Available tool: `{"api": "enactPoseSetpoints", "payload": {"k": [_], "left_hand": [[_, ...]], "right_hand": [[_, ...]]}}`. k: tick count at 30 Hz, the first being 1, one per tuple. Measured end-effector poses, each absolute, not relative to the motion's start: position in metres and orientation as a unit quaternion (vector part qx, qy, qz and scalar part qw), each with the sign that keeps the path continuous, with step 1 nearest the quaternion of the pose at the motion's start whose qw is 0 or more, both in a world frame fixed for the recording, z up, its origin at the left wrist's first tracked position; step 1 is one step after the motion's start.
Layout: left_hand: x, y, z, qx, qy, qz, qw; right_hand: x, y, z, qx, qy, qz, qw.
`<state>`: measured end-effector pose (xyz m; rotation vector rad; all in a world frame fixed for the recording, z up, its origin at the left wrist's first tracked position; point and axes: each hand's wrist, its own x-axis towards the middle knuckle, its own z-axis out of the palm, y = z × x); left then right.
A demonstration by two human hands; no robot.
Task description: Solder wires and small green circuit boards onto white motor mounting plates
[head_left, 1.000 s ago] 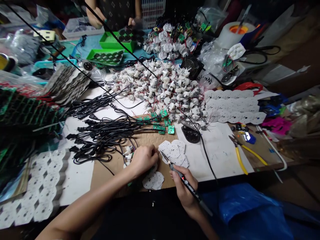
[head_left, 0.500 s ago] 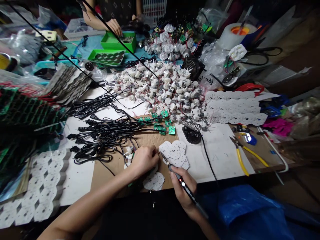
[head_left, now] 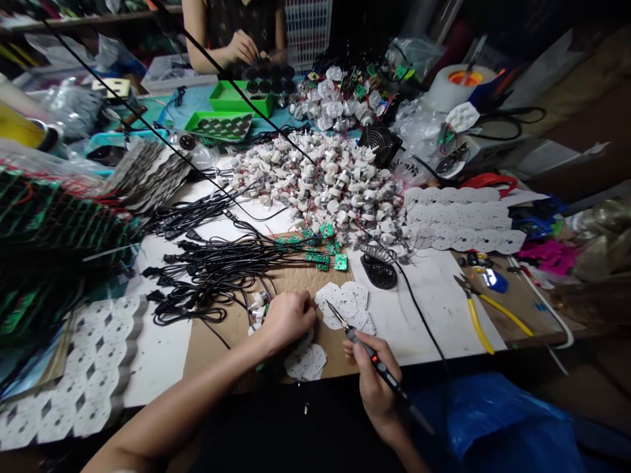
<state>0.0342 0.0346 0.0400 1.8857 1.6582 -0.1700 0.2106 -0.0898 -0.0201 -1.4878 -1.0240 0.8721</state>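
My right hand (head_left: 377, 371) is closed round a soldering iron (head_left: 382, 369), its tip pointing up and left over several white round-edged boards (head_left: 348, 303). On the brown cardboard (head_left: 207, 348), my left hand (head_left: 290, 318) is closed with the fingers pinched together; what they hold is hidden. Small white parts with wires (head_left: 259, 309) lie beside that hand. More white boards (head_left: 306, 361) lie just below it, partly covered by the hand. Black power cords (head_left: 211, 263) end in small green circuit boards (head_left: 323, 253) beyond my left hand.
A large heap of white motor-like parts (head_left: 325, 171) fills the middle. To the right are an iron stand (head_left: 378, 269), yellow-handled cutters (head_left: 476, 315) and white board panels (head_left: 458, 220). Green board stacks (head_left: 59, 217) stand left. Across the table a person's hand (head_left: 242, 47) is near a green tray (head_left: 231, 98).
My right hand has drawn the soldering iron right and down, so its tip is farther from my left fingers. My left hand stays nearly in place. The person opposite has raised a hand from the green tray.
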Motion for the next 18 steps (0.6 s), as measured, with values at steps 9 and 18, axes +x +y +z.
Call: {"api": "enactPoseSetpoints", "payload": {"k": [9,18], "left_hand": [[0.017,0.078,0.041,0.827,0.506,-0.085,0.231],[0.001,0.097,0.045,0.819,0.497,0.011,0.287]], "right_hand": [[0.219,-0.08,-0.024,-0.623,-0.387,0.341,0.588],[0.221,-0.075,-0.034,-0.635,-0.375,0.331,0.588]]}}
